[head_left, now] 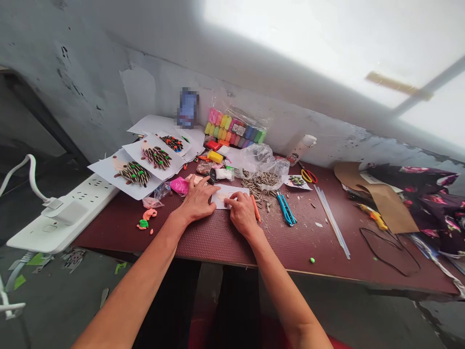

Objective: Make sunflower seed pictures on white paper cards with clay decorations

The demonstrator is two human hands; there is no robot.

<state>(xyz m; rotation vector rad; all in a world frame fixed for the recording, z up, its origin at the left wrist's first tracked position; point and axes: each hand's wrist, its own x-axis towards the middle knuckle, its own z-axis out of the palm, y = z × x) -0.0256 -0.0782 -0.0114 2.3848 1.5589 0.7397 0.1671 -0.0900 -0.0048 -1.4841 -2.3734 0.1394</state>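
Observation:
A small white card lies on the table in front of me, with a flat patch of pale, skin-toned clay on it. My left hand rests at the card's left edge, fingers spread, holding nothing. On the clay, a fingertip of my right hand presses down; its other fingers are loosely bent and partly hidden, and I see nothing held in them. An orange pen-like stick lies right beside that hand. Striped sunflower seeds are heaped just beyond, partly under a clear plastic bag.
Finished seed-and-clay hedgehog cards are stacked left, near a power strip. Clay packs lean at the wall. A blue utility knife, scissors, clear glue sticks and a yellow glue gun lie right.

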